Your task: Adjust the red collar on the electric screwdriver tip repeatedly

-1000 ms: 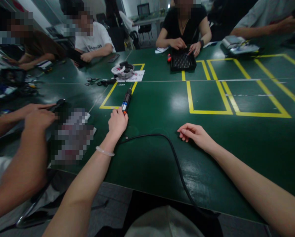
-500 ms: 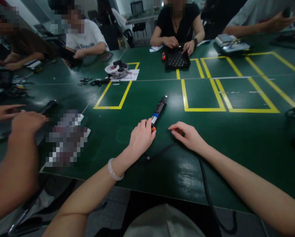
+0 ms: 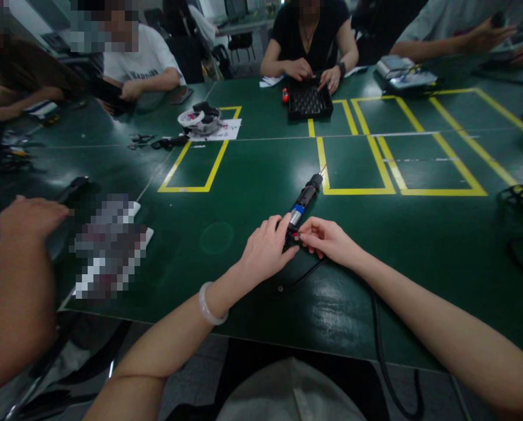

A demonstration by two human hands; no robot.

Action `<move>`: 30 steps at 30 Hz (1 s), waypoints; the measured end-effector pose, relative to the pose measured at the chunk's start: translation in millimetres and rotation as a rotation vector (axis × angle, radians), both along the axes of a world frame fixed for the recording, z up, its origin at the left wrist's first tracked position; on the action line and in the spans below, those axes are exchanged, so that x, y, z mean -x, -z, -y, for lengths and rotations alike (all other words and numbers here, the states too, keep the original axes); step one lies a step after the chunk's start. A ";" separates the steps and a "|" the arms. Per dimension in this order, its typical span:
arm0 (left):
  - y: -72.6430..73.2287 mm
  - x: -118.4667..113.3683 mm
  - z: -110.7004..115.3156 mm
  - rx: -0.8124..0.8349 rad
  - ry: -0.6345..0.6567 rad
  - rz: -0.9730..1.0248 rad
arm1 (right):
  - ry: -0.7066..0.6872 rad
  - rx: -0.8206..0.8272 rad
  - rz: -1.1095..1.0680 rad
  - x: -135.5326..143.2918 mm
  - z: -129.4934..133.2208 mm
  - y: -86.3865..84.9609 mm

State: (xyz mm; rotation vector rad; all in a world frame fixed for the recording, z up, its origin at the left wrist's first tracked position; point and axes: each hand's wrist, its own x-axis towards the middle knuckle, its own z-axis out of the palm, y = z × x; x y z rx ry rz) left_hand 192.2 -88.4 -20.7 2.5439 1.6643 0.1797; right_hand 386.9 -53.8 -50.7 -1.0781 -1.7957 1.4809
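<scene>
Nearest, a black cable point(image 3: 377, 327) hangs over the table edge below the grip. The left hand point(image 3: 267, 248) is closed over the rear of a power screwdriver point(image 3: 304, 200), thumb below, fingers on top. Right hand point(image 3: 329, 240): fingertips gathered at the red part point(image 3: 297, 236) of that rear end; whether they pinch it cannot be told. The screwdriver points forward-right from the grip, tip near yellow tape point(image 3: 360, 192). Farther ahead lies a black tray point(image 3: 310, 111).
</scene>
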 end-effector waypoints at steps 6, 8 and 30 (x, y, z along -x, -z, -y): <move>1.3 2.4 -0.3 0.023 -0.010 0.052 | -0.019 0.404 -0.193 -1.9 -1.6 -2.8; 1.7 2.3 -0.4 0.023 -0.009 0.056 | -0.034 0.353 -0.196 -1.7 -0.1 -1.3; 3.4 2.5 -1.2 0.043 -0.020 0.050 | -0.241 -1.074 0.642 -8.1 10.8 0.9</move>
